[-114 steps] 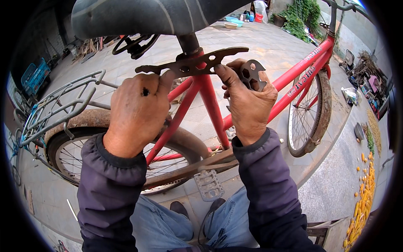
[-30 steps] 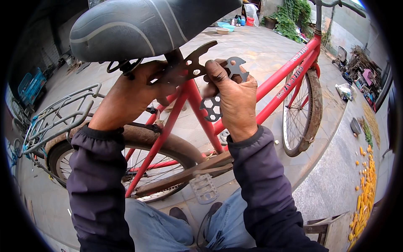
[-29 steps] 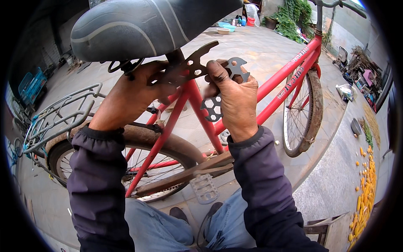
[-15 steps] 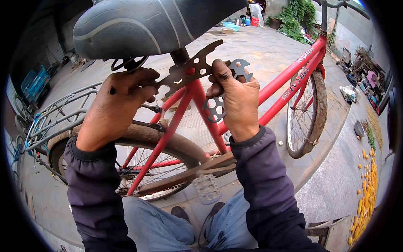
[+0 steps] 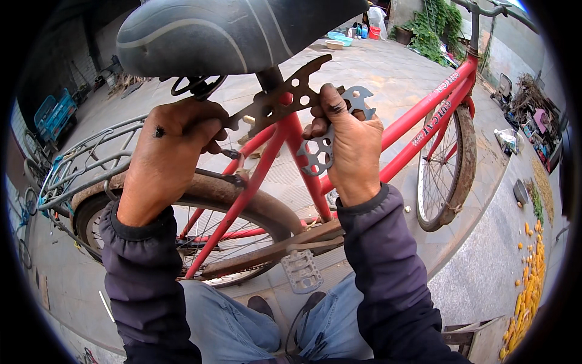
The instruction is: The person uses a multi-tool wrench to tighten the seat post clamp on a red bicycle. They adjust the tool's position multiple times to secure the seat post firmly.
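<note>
My left hand [image 5: 167,158] pinches one end of a dark, flat multi-hole wrench [image 5: 260,111] between thumb and fingers. The wrench slants up to the right in front of the seat post, just under the black saddle [image 5: 188,39]; whether it touches the post I cannot tell. In my right hand [image 5: 353,151] is a lighter grey flat multi-hole spanner [image 5: 359,99], its jagged ends showing above and below the grip. Its middle is hidden by my fingers. The dark wrench's right part passes close to my right fingers. Black smudges mark both hands.
Below my hands stands a red bicycle frame [image 5: 394,142] with a rear rack [image 5: 91,161], a muddy rear mudguard [image 5: 242,197] and a pedal [image 5: 302,273]. Corn cobs [image 5: 529,285] lie at the right. Basins [image 5: 341,40] sit far back; a blue cart [image 5: 56,114] stands far left.
The whole view has shifted slightly, with bicycle and hands a little further right in the picture. Both hands keep their grips on the two flat tools.
</note>
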Motion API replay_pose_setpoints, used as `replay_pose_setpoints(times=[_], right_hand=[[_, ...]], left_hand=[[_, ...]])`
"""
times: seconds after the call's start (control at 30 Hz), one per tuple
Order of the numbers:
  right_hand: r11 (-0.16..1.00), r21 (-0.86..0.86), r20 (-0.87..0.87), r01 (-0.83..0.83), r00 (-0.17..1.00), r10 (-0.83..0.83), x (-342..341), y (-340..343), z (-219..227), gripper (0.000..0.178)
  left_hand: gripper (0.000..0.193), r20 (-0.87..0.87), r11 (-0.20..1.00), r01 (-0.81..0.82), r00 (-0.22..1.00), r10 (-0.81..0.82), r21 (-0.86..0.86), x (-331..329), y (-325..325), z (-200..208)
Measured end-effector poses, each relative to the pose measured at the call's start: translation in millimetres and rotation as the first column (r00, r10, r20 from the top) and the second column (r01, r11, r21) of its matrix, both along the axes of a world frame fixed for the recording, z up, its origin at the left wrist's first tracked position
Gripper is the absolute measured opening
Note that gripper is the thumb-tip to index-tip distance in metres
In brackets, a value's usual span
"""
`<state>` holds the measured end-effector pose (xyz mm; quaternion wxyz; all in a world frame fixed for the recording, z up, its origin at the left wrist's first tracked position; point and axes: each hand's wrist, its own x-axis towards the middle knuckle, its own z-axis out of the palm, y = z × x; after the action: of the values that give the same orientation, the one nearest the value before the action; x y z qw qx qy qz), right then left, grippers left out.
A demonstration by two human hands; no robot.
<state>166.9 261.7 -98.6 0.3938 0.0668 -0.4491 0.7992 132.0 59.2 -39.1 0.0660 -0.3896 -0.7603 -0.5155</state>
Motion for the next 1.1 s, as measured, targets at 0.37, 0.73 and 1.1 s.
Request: replay_pose_setpoints(times=[0.37,0.73,1.1], right_hand=[[0.999,-0.025,-0.047,0.025,0.999,-0.026,11.9,1.9,8.1,0.021],[0.995,-0.036,-0.01,0.093,0.996,-0.094,5.1,13.4,2.4,0.021],[0.997,-0.064,0.034,0.043,0.999,-0.041,2.4,15.2,-3.0,0.023]], left_hand=[[0.015,0.017,0.936,0.205,0.976,-0.218,0.285,-12.1,6.1,-17.2],[0.019,0.249,0.906,0.046,0.954,-0.164,0.421,-17.8,21.2,-18.5],[0.024,0.285,0.907,-0.066,0.957,-0.061,0.416,-12.7,24.8,-14.6]])
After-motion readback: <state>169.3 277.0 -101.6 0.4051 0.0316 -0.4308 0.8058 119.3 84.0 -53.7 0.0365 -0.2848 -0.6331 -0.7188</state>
